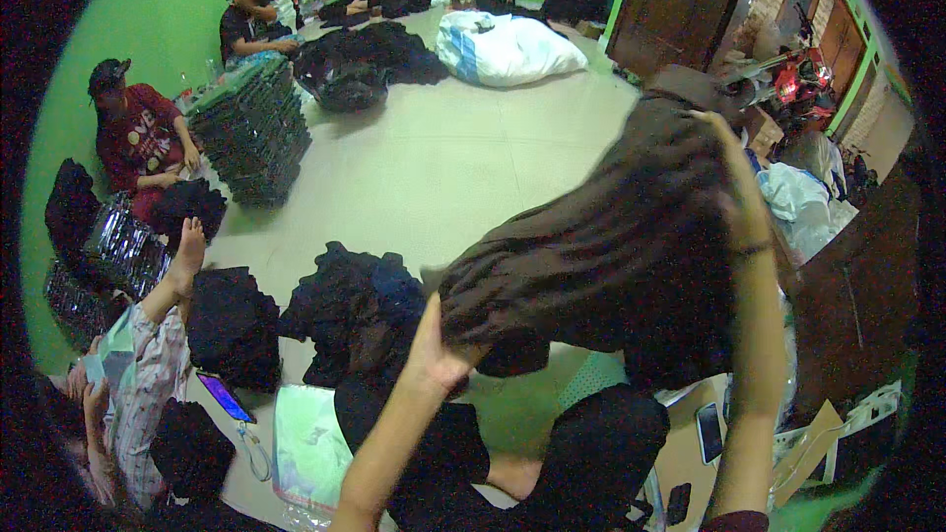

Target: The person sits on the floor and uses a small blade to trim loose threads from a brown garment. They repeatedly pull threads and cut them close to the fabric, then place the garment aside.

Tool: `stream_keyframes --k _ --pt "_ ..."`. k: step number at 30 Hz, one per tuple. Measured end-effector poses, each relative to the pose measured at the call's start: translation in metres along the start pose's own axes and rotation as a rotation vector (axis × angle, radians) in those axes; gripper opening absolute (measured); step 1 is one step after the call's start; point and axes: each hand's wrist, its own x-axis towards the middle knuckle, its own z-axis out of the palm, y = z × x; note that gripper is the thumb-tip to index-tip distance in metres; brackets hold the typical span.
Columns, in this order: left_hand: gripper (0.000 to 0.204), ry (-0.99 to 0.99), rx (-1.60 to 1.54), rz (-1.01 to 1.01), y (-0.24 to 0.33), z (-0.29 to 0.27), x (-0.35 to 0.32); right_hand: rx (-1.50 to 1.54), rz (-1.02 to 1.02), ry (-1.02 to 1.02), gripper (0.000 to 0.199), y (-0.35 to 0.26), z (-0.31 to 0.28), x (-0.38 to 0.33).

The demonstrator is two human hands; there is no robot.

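A dark brown garment (611, 227) is stretched out in the air before me, its cloth hanging in long folds. Its exact kind I cannot make out. My left hand (441, 353) grips its lower left end, thumb up along the cloth. Higher up and to the right, my right hand (727, 172) holds the other end, with the arm raised and slightly blurred. Some of the fingers on both hands are hidden by the fabric. Just left of the garment, a heap of dark clothes (350, 310) lies on the floor.
A folded black stack (235, 325) and a lit phone (225, 397) lie to my left, near a person's bare foot (189, 246). Tall stacks of packed garments (251, 128) stand farther off. A white sack (507, 47) lies at the back. Cardboard (690, 463) with another phone (709, 432) is at right.
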Motion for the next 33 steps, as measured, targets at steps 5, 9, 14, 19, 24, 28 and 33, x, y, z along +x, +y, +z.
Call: stream_keyframes --k 5,9,14,19,24,28,33 --pt "0.046 0.605 -0.512 0.034 -0.029 -0.149 0.039 0.548 1.021 -0.169 0.061 0.093 0.161 0.019" --pt "0.054 0.849 -0.517 0.093 -0.047 -0.223 0.018 0.434 0.982 -0.636 0.062 0.147 0.222 -0.06" --pt "0.047 0.772 0.072 0.05 -0.065 -0.226 -0.005 0.039 0.404 -0.893 0.053 0.145 0.238 -0.184" --pt "0.031 0.828 0.308 0.169 -0.086 -0.204 0.001 0.042 0.605 -0.609 0.048 0.122 0.274 -0.246" --pt "0.026 0.605 0.634 0.268 -0.088 -0.193 0.006 0.152 0.569 -0.431 0.032 0.123 0.278 -0.273" --pt "0.034 0.66 0.895 0.275 -0.089 -0.19 0.024 0.043 0.367 -0.458 0.015 0.118 0.265 -0.288" --pt "0.028 0.868 0.687 0.145 -0.095 -0.187 0.016 0.31 0.411 -0.519 0.011 0.098 0.249 -0.287"
